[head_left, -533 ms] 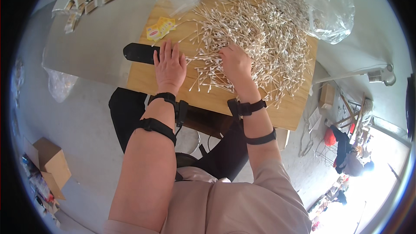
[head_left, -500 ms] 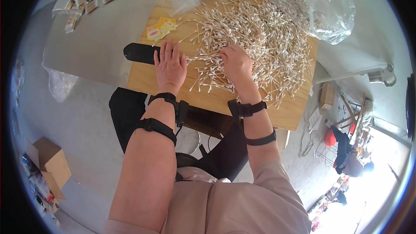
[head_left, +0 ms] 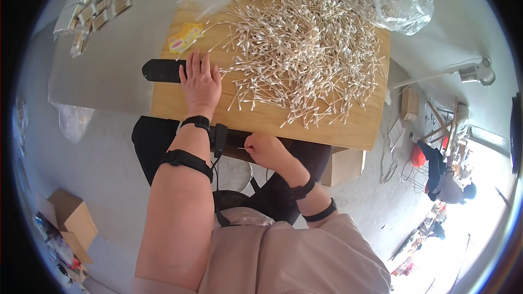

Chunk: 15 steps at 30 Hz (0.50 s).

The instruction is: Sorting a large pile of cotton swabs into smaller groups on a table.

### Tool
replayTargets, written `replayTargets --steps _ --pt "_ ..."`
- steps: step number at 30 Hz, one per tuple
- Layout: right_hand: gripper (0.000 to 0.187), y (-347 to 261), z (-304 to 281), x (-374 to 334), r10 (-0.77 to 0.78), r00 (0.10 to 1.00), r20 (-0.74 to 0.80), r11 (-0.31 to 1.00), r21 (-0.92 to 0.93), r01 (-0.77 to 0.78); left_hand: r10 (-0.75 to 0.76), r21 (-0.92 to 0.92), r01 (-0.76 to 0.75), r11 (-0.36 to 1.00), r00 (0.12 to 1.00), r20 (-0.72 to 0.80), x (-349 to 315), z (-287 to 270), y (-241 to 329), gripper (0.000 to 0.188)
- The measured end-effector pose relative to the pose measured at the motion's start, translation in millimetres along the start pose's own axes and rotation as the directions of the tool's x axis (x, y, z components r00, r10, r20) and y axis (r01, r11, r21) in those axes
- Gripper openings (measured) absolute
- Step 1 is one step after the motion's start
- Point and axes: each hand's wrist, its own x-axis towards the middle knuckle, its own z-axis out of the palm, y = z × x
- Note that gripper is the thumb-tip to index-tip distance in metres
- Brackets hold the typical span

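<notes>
A large loose heap of cotton swabs (head_left: 305, 49) is spread over a wooden board on the table. My left hand (head_left: 200, 86) lies palm down at the board's left side, fingers stretched out. Its fingertips cover the right end of a flat black strip (head_left: 163, 70), and a few swab tips point at its thumb. My right hand (head_left: 268, 151) is closed just off the board's front edge, above my lap. A thin pale stick, seemingly a cotton swab (head_left: 241, 148), pokes out from its fingers. Whatever else it holds is hidden.
Yellow printed packets (head_left: 185, 38) lie beyond my left hand. Clear plastic bags (head_left: 406, 5) stand along the far side, one holding more swabs. Small packs (head_left: 111, 0) sit at far left on the grey table (head_left: 122, 49). Cardboard boxes (head_left: 73, 218) stand on the floor.
My right hand has left the swab heap and come toward me, below the board's front edge, with a thin stick in it. My left hand stays flat by the black strip.
</notes>
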Motion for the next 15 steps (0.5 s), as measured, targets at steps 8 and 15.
replayTargets --steps 8,15 --pt "0.013 -8 -7 -14 0.116 0.938 -0.326 0.98 0.189 -0.056 0.019 0.035 -0.019 0.999 1.0 0.003 -2 0 -5 0.042" --pt "0.005 42 -94 9 0.102 0.522 -0.847 0.991 0.041 -0.126 0.011 0.038 -0.012 0.999 1.0 0.03 -1 1 -4 0.043"
